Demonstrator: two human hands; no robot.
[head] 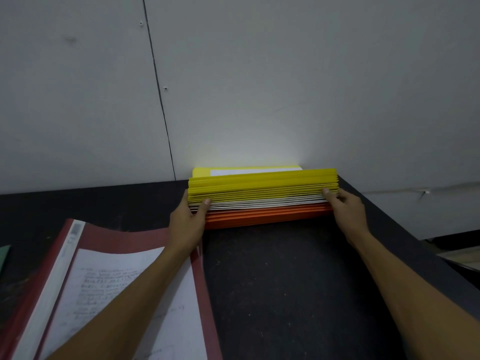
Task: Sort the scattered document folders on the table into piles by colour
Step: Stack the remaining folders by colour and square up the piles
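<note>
A folder stack (pixel 262 196) lies at the far edge of the dark desk (pixel 272 281), against the grey wall (pixel 259 87). It has yellow folders (pixel 259 183) on top, white ones (pixel 259 202) in the middle and orange ones (pixel 259 215) at the bottom.

The left hand (pixel 188 216) grips the stack's left end, with its thumb on the white edges. The right hand (pixel 346 209) holds the right end, thumb on the lower yellow edges. Its fingers are hidden behind the stack, so this is probably a pinch.

A red folder (pixel 124 233) lies open-faced at the near left, holding a handwritten sheet (pixel 104 281). The left forearm crosses over it and hides part of the page. A green corner (pixel 4 255) shows at the left border.
</note>
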